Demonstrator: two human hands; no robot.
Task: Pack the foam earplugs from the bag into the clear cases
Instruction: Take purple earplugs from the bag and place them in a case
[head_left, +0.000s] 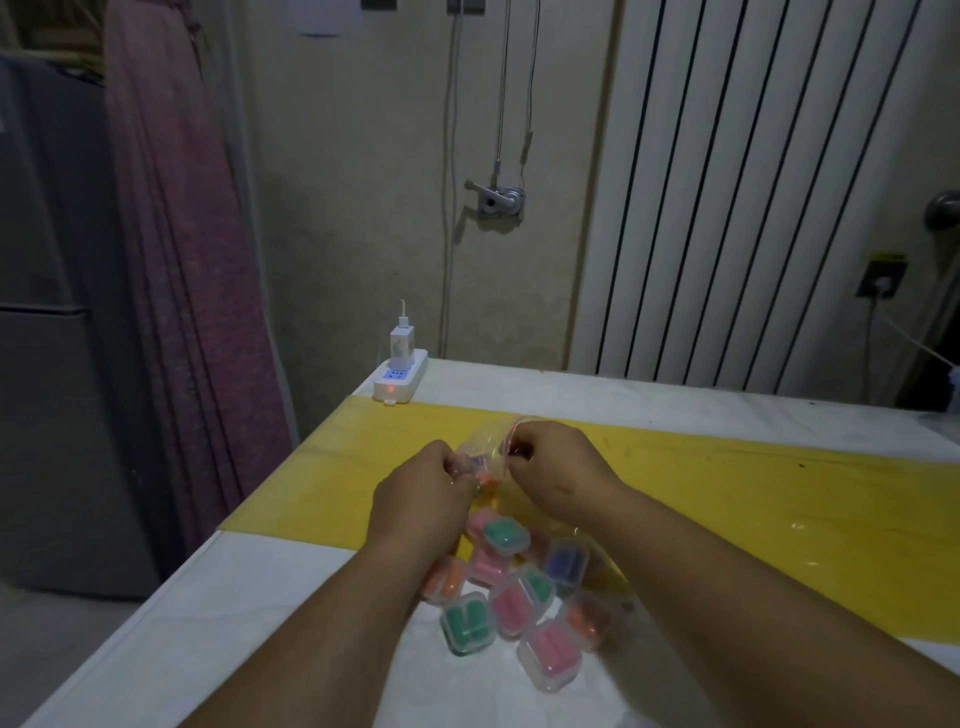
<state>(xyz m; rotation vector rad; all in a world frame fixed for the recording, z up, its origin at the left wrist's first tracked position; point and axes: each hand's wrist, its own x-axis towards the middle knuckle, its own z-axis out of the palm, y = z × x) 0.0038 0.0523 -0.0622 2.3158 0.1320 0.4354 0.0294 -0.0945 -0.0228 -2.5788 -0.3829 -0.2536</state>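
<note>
The white table (208, 623) fills the lower half of the view, and a yellow sheet (727, 493) crosses it as a broad band from nine o'clock to three o'clock. At the table's far corner, toward eleven o'clock of the hands, sits a white power strip (400, 376) with a charger plugged in. A pile of clear cases (514, 587) lies at six o'clock of the hands, between the forearms, partly on the yellow sheet and partly on the white. Roughly ten show, and each seems to hold coloured foam already: green, pink, orange and blue. No empty case can be made out. The left hand (421, 499) and right hand (556, 467) meet just above the pile, fingers curled in, each pinching the small clear bag (483, 441) held between them. Its red-lined mouth sits by the right fingers. Inside the bag a few foam earplugs (485, 478) remain, orange with a bluish one at twelve o'clock of it. Most of the packing looks done. What is left seems to be getting these last plugs out and into a case, though none shows open.
</note>
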